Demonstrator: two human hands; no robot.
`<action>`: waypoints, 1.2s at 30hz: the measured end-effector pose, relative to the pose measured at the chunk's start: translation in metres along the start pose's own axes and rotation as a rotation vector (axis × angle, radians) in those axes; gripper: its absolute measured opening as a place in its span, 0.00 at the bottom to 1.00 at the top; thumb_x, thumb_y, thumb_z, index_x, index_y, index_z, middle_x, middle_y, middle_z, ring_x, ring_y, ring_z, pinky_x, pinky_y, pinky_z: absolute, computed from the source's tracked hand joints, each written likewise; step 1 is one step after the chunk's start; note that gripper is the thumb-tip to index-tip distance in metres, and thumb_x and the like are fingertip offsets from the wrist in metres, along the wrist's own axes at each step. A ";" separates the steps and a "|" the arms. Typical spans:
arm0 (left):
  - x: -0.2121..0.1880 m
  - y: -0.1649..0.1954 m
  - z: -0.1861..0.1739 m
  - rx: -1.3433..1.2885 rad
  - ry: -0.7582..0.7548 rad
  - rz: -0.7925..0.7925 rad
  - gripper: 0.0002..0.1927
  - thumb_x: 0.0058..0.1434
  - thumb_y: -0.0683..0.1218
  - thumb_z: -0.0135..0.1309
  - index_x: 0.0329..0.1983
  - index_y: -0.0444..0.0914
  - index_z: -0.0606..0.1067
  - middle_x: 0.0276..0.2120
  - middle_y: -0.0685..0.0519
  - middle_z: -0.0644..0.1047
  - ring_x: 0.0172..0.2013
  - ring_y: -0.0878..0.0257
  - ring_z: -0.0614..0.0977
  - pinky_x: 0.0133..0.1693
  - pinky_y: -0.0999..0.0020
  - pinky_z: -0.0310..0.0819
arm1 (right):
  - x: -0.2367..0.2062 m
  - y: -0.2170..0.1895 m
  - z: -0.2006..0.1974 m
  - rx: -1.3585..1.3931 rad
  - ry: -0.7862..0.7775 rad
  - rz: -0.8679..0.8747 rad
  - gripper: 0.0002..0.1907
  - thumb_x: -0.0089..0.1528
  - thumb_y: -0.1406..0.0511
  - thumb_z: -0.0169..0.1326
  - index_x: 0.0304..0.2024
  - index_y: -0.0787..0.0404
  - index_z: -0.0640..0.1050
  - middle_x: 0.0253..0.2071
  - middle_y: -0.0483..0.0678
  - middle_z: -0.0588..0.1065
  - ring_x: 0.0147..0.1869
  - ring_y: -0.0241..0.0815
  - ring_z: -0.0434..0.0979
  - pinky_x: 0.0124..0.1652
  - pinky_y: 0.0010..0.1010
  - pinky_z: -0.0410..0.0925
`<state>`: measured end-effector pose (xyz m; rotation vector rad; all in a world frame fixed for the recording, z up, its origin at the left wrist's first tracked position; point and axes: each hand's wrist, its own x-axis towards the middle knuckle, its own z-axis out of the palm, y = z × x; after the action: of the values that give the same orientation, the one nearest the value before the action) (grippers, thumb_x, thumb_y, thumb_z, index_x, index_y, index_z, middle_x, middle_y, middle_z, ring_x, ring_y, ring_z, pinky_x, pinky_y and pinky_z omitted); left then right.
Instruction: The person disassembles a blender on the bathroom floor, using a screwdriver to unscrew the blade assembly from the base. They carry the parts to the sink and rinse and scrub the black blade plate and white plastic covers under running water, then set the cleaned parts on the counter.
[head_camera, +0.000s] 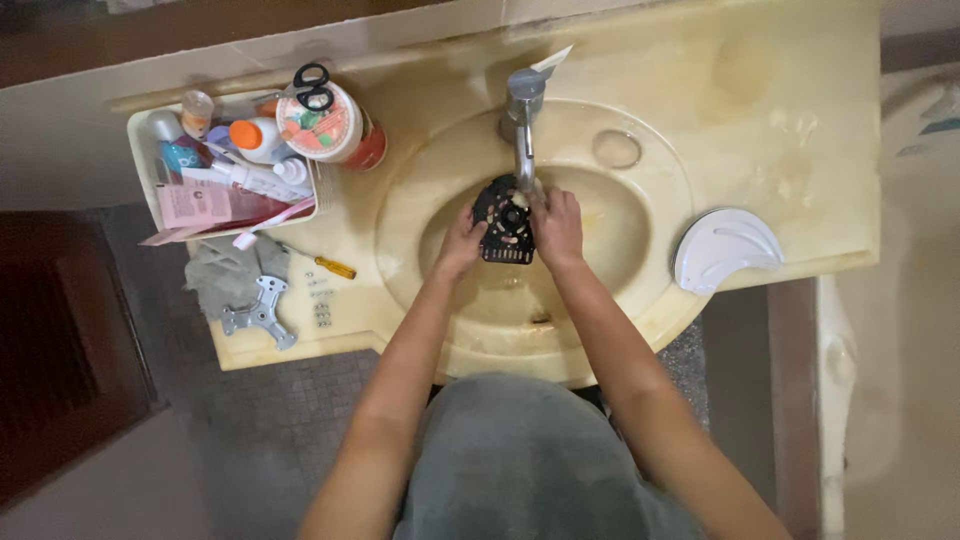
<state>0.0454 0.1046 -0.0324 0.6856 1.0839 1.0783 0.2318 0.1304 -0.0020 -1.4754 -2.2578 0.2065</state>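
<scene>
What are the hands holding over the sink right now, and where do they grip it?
Both hold a black perforated grille under the faucet: left hand on its left edge, right hand on its right edge.

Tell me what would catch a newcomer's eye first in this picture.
Two bare hands, left hand and right hand, hold a black perforated grille under the metal tap in the middle of the yellowish sink. At the counter's left stands a crowded toiletry tray, with a yellow-handled screwdriver in front of it.

Single head view; looks straight down, near, over the sink (640, 300).
</scene>
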 end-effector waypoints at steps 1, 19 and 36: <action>0.000 0.000 0.000 0.013 0.029 -0.008 0.24 0.70 0.33 0.42 0.70 0.33 0.61 0.62 0.46 0.75 0.63 0.60 0.75 0.64 0.67 0.66 | -0.002 0.000 0.000 -0.011 0.005 -0.004 0.25 0.53 0.70 0.58 0.55 0.58 0.80 0.45 0.56 0.73 0.47 0.57 0.71 0.45 0.46 0.67; -0.015 0.022 0.009 -0.255 -0.095 -0.231 0.22 0.73 0.40 0.38 0.69 0.43 0.60 0.56 0.52 0.74 0.50 0.58 0.82 0.52 0.58 0.81 | 0.024 -0.014 0.001 0.158 -0.060 0.165 0.12 0.61 0.69 0.51 0.45 0.62 0.81 0.48 0.57 0.74 0.54 0.59 0.74 0.53 0.45 0.70; -0.012 -0.007 0.024 -0.605 -0.209 -0.461 0.34 0.68 0.69 0.32 0.69 0.45 0.64 0.59 0.55 0.75 0.57 0.58 0.79 0.55 0.52 0.75 | 0.004 -0.042 0.014 0.426 0.045 0.304 0.12 0.63 0.73 0.57 0.49 0.64 0.81 0.47 0.57 0.77 0.51 0.60 0.78 0.51 0.43 0.72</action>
<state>0.0693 0.0926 -0.0257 0.0509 0.6347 0.8429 0.1898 0.1178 0.0014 -1.5520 -1.7967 0.6920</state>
